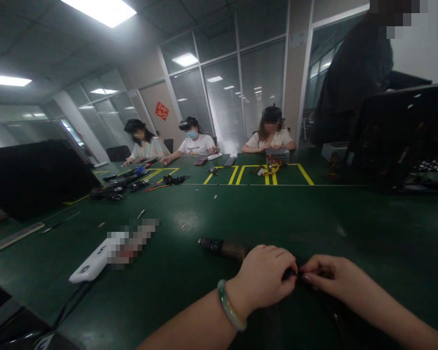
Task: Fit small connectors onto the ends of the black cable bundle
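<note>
Low in the head view, right of the middle, my two hands meet at their fingertips. My left hand (268,272), with a green bangle (229,306) on its wrist, is closed, fingers curled and pinching. My right hand (324,274) pinches just beside it with thumb and forefinger. Something small and dark between the fingertips is too hidden to name. Behind my left hand lies a dark cylindrical tool (226,249) with a black ringed tip pointing left; my hand covers its other end. Dark material below my right hand is too dim to make out.
A white device (97,260) lies on the green table (160,301) at left. Dark cables and tools (120,187) lie farther back. Three people in headsets sit across the table, one near a grey box (277,156) with wires. Dark equipment (405,141) stands at right.
</note>
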Motion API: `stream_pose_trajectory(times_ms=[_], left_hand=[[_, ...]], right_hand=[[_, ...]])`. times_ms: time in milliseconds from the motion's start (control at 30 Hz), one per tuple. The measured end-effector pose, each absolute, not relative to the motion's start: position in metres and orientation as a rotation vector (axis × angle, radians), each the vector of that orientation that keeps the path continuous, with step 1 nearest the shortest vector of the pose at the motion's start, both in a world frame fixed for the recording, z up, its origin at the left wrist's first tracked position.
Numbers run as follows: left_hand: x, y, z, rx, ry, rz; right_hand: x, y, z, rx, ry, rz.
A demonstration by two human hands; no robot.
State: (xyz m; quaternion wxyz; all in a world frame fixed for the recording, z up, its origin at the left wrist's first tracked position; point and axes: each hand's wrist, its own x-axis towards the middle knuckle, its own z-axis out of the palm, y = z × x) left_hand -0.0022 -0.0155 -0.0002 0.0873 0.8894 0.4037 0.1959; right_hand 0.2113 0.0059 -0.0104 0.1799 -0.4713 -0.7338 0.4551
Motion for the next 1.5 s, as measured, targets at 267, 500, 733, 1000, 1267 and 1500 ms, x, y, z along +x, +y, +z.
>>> stream_pose_trajectory(times_ms=[267, 500, 733, 1000, 1267, 1500], left_hand=[[-0.002, -0.015, -0.003, 2.681, 1.207, 0.582], [0.001, -0.013, -0.004, 2.681, 1.259, 0.59], [0.0, -0.013, -0.004, 2.666, 1.281, 0.587], [-0.002, -0.013, -0.002, 2.683, 1.22, 0.572], [-0.002, -0.013, 0.0, 2.699, 1.22, 0.552], [-0.002, -0.014, 0.0, 2.645, 1.235, 0.603]], right_hand=[[0.212, 0.003, -0.011, -1.365, -2.061, 1.313], [0.21, 0.003, -0.012, -1.35, -2.055, 1.235], [0.211, 0.004, -0.014, -1.321, -2.09, 1.224], [0.211, 0.004, -0.021, -1.333, -2.13, 1.136], [0.209, 0.001, -0.014, -1.362, -2.104, 1.189], [0.21, 0.002, -0.014, -1.34, -2.094, 1.22]])
